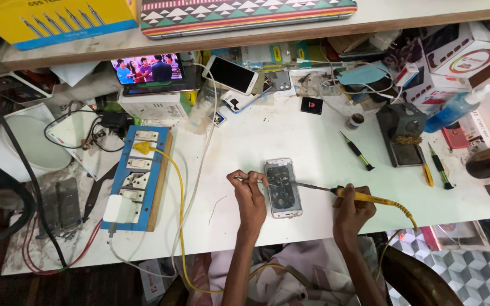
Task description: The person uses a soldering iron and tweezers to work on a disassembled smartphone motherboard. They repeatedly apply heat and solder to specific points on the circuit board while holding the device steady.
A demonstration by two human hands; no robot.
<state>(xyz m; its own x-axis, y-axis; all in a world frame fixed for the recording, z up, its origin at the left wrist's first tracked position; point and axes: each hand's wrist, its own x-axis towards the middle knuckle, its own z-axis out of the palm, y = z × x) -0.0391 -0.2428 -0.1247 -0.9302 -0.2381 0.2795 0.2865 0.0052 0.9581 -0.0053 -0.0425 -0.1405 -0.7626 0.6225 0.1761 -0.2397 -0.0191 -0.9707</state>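
Note:
An opened phone [283,187] lies face down on the white worktable [267,136], its inner parts showing. My left hand [249,190] rests at the phone's left edge and pinches thin metal tweezers [244,179] whose tip reaches over the phone. My right hand [351,208] grips a yellow-handled soldering iron [364,196]; its dark metal tip points left onto the middle of the phone. The iron's yellow cord [406,212] runs off the table's front edge at the right.
A blue power strip [138,175] with a yellow plug and white adapter lies at the left. A soldering stand [401,133], screwdrivers [357,151], a blue spray bottle [455,109], boxes and cables crowd the back and right. Two phones [148,71] lean at the back, one playing video.

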